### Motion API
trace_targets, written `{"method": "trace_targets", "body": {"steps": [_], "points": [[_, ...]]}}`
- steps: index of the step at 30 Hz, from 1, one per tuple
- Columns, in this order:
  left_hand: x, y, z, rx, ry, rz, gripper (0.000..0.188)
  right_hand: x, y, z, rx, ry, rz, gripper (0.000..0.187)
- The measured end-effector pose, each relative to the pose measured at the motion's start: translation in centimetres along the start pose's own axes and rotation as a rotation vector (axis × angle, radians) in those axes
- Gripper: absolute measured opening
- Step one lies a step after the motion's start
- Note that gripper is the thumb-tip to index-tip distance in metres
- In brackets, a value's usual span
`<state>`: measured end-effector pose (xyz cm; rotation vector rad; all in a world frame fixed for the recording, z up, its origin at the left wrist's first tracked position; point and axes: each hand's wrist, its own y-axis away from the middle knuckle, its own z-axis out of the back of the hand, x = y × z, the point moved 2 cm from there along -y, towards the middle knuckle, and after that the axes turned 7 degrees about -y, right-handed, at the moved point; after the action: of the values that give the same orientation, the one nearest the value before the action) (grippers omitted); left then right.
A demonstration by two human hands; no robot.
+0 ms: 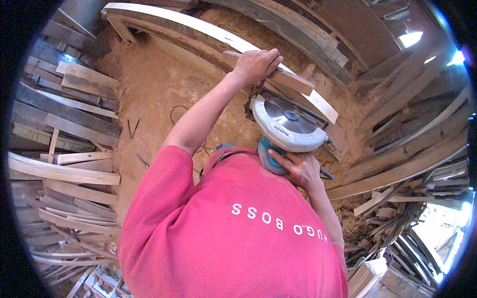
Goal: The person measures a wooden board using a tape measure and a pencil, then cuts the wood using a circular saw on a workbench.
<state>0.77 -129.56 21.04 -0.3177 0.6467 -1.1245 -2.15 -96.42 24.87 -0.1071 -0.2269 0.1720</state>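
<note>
My left hand [256,65] is closed over a short brown wooden strip [294,82], fingers curled over its edge. The strip lies slantwise across a long plank [189,22] with a pale edge. Close below the strip, a circular saw [290,136] with a light grey guard and teal body is tilted so its round blade [285,117] faces up. The saw's base plate edge sits near the strip; whether they touch, I cannot tell. My right hand [300,169] grips the saw by its handle, near my chest. My red shirt hides part of the saw's rear.
Stacked boards [74,169] line the left side, and curved planks [402,149] lean at the right. Wood scraps [402,218] pile up at the lower right. Sawdust covers the floor [144,89], where a dark cable [179,111] loops left of the saw.
</note>
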Motion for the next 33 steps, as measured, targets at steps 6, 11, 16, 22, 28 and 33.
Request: {"method": "trace_targets", "body": {"steps": [6, 11, 16, 22, 28, 33], "points": [[-0.1, 0.2, 0.2, 0.032, -0.005, 0.126, 0.032, -0.3, -0.1, 0.3, -0.026, 0.028, 0.038, 0.070], [0.0, 0.4, 0.3, -0.017, 0.057, -0.021, 0.032, -0.3, -0.4, 0.2, -0.060, -0.007, 0.067, 0.070], [0.2, 2.0, -0.6, 0.030, 0.086, -0.043, 0.032, -0.2, -0.3, 0.2, -0.059, -0.020, 0.058, 0.071], [-0.2, 3.5, -0.8, 0.084, 0.154, -0.050, 0.036, 0.6, -0.5, 0.4, -0.070, -0.011, 0.044, 0.072], [0.6, 4.3, -1.3, 0.196, 0.219, -0.082, 0.042, 1.0, -0.3, 0.3, -0.050, 0.016, 0.011, 0.073], [0.7, 7.3, 0.2, -0.442, 0.271, 0.231, 0.027, 1.3, -0.1, 0.1, -0.125, 0.018, -0.011, 0.074]]}}
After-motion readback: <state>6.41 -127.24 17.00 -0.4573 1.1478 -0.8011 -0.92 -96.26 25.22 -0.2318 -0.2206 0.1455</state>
